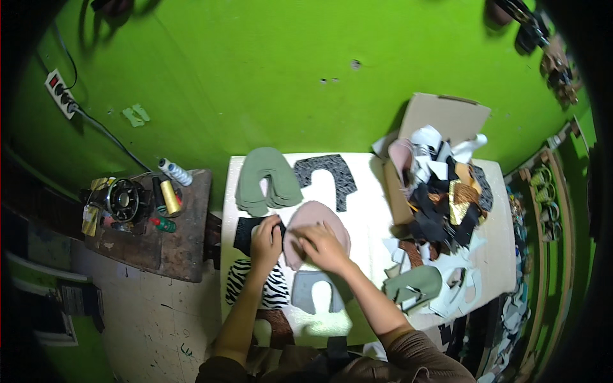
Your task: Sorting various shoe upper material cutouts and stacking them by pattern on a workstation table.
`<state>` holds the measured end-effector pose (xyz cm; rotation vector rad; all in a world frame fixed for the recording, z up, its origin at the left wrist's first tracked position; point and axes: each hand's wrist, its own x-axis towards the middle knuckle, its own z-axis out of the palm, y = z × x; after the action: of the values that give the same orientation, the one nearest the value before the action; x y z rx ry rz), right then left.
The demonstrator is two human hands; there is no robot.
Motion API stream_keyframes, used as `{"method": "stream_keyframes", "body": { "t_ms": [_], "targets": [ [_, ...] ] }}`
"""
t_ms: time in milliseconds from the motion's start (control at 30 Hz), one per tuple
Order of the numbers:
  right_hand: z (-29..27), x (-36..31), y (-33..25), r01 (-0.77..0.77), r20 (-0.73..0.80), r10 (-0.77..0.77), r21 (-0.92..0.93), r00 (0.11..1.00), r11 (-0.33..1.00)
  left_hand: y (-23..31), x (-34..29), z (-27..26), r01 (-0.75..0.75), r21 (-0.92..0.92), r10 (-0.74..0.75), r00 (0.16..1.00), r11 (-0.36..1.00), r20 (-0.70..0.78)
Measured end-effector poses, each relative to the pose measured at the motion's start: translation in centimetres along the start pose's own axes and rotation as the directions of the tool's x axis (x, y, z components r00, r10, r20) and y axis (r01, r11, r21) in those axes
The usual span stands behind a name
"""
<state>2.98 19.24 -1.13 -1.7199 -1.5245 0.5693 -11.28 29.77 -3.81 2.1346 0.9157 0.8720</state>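
Note:
My left hand (267,241) rests over a stack of black cut pieces (243,233), its fingers reaching toward the left edge of a pink upper-shaped piece. On that pink piece (314,214) lies my right hand (324,247), fingers stretched and apart. Whether more pink layers lie beneath cannot be seen. Just beyond are green U-shaped pieces (258,169) in a fanned stack and a grey-black patterned U-shaped piece (325,167). Nearer me lie zebra-striped pieces (276,290), partly under my left forearm, a grey U-shaped piece (306,295) and a brown one (281,324).
On the right of the white table (367,223), an open cardboard box (399,201) overflows with scraps. Loose offcuts (456,290) and a green piece (415,285) lie nearer. Left stands a dark wooden table (185,246) with a handwheel (122,199), thread cones (175,172) and a green bottle (165,225).

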Motion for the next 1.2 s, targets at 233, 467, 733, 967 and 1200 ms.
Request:
{"method": "stream_keyframes", "body": {
  "t_ms": [233,467,733,967,1200],
  "targets": [
    [-6.6,-16.8,3.6,-0.109,-0.113,0.095,-0.122,0.989,0.987,13.7,-9.0,10.0,0.057,-0.307,0.053,0.939,0.950,0.339],
    [-14.5,-24.4,10.0,-0.249,0.022,0.319,-0.575,0.948,0.779,15.7,-13.8,19.4,-0.032,-0.016,0.036,0.874,0.999,0.484],
    [-18.6,-26.6,10.9,-0.183,-0.090,0.168,-0.216,0.982,0.959,19.2,-16.9,22.8,0.227,-0.086,-0.169,0.886,0.970,0.431],
    [-24.8,-26.7,10.2,-0.203,-0.226,0.248,0.208,0.942,0.957,22.6,-16.2,23.2,0.214,0.065,-0.223,0.947,0.975,0.231],
    [-24.1,-28.3,11.3,-0.045,0.213,0.129,-0.360,0.969,0.932,25.3,-16.1,23.1,0.290,-0.106,-0.274,0.951,0.951,0.144]
  ]
}}
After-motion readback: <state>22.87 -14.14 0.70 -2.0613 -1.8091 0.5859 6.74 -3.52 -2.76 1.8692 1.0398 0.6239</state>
